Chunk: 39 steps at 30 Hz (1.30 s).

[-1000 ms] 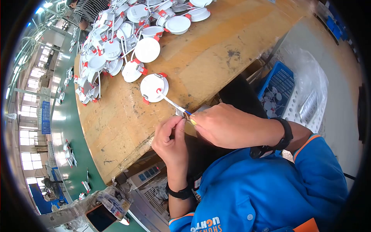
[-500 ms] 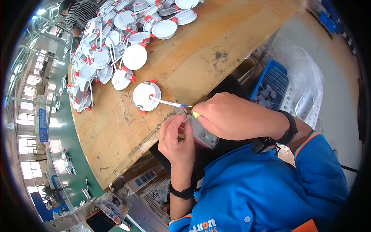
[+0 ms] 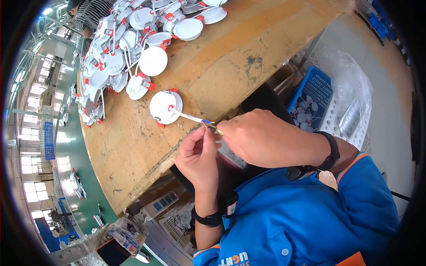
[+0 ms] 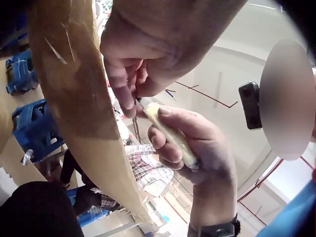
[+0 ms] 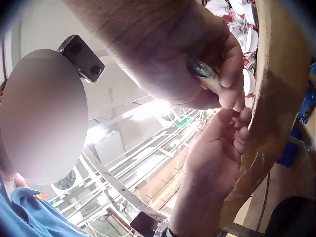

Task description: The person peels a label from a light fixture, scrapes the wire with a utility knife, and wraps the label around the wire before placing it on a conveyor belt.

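In the head view, a round white downlight [image 3: 165, 107] with red spring clips lies near the table edge. Its white cable [image 3: 188, 116] runs to both hands and ends in a blue wire [image 3: 205, 121] and a brown one. My left hand [image 3: 198, 155] pinches the brown wire between thumb and forefinger. Just beside it, my right hand [image 3: 262, 137] grips a slim tool with a pale yellow handle [image 4: 170, 133], which the left wrist view shows along the palm. The tool's working end sits at the left fingertips, mostly hidden by them.
A heap of similar downlights [image 3: 126, 53] covers the table's far left. Beyond it runs a green conveyor [image 3: 84, 150], where a person in a striped top [image 3: 91, 15] stands. A blue crate [image 3: 317, 82] of lamps is at the right; a power strip [image 3: 162, 204] sits below the table edge.
My hands have come closer together at the wire ends, and the left fingertips have closed on the brown wire. The head view has shifted, while the downlight stays on the table.
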Tool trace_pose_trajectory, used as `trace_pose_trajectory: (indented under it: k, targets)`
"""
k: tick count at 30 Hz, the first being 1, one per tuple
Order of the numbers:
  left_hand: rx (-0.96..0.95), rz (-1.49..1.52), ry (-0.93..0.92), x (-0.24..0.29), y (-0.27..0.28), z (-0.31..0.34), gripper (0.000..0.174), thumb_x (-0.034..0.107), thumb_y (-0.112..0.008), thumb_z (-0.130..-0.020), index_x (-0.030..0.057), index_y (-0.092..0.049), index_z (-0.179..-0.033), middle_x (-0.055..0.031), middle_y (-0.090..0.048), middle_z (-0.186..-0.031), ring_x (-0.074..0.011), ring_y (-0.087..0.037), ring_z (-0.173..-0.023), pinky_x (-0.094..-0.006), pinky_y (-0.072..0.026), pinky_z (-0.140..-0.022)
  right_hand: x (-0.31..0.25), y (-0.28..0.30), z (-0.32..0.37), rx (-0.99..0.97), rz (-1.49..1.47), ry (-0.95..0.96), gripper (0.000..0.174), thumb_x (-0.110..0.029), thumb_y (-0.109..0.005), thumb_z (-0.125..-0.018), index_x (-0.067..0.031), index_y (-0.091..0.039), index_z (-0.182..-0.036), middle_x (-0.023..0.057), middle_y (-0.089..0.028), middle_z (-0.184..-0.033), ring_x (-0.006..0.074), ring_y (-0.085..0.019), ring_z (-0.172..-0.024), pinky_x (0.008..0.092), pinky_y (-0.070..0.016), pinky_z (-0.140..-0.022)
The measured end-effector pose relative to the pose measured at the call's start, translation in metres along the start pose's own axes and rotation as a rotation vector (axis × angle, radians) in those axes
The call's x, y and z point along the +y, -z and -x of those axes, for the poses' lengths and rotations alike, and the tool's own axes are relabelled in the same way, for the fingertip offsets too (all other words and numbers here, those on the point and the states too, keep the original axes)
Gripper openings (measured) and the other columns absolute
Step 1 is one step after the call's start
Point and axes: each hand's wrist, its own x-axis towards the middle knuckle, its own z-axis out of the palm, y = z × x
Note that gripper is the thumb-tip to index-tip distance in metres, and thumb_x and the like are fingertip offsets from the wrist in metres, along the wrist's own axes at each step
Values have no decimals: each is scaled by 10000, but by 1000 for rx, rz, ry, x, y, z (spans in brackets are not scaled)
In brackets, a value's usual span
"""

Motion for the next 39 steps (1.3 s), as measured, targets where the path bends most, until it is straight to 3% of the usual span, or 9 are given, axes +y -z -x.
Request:
trace_pose_trajectory:
  k: [8,17,23,28,32,35,38,39]
  targets:
    - [-21,-120,38,11,1,-5,57,-21,-612,-800,-51,-593,-843,-69,-631,-711,-78,-584,-607,-198,-478,-557,-5,-6,3,78,70,54,107,-88,-531,-759,8,-501,-794,147,-561,-636,305,-595,-581,381,-475,-510]
    - [161,-254,-75,0,-5,-8,50,-34,-607,-772,-32,-556,-774,-27,-588,-633,-50,-537,-556,-179,-426,-525,-7,-11,1,93,91,26,103,-73,-538,-755,7,-486,-792,149,-565,-647,304,-596,-585,372,-475,-511]
    - [101,-19,31,1,-4,-8,52,-23,-583,-800,-25,-532,-808,-57,-593,-658,-84,-568,-542,-188,-434,-494,-7,-16,-1,113,13,-10,79,-73,-526,-776,-6,-502,-808,149,-571,-661,315,-594,-608,388,-467,-522]
    - [72,-10,66,5,-4,-7,55,18,-566,-835,-20,-530,-817,-59,-587,-639,-91,-570,-517,-178,-396,-444,7,-2,-2,22,-27,-48,78,-102,-513,-817,-25,-518,-804,149,-572,-690,350,-577,-662,419,-444,-561]
    - [33,-12,114,8,-4,-7,124,92,-574,-867,-20,-541,-824,-76,-584,-633,-93,-547,-487,-171,-367,-404,10,6,-2,117,16,-44,118,-129,-508,-837,-29,-557,-876,147,-571,-691,363,-569,-679,436,-430,-575]
    - [39,-3,82,5,-6,-7,133,106,-580,-866,-12,-539,-820,-76,-587,-641,-97,-555,-490,-171,-361,-399,17,9,-11,323,58,-105,171,-134,-549,-813,-33,-574,-949,151,-578,-772,355,-559,-737,428,-432,-619]
    - [58,16,83,4,-11,-6,132,111,-582,-867,-4,-537,-820,-74,-587,-649,-97,-553,-486,-170,-354,-394,44,-4,-34,541,188,-37,216,-138,-606,-771,-53,-592,-970,128,-568,-869,320,-534,-846,411,-418,-717]
    - [54,17,84,5,-12,-7,129,110,-582,-867,-2,-537,-821,-72,-587,-652,-96,-554,-490,-170,-354,-395,44,-8,-39,699,272,13,205,-144,-650,-735,-76,-623,-926,89,-546,-919,278,-489,-921,389,-377,-785]
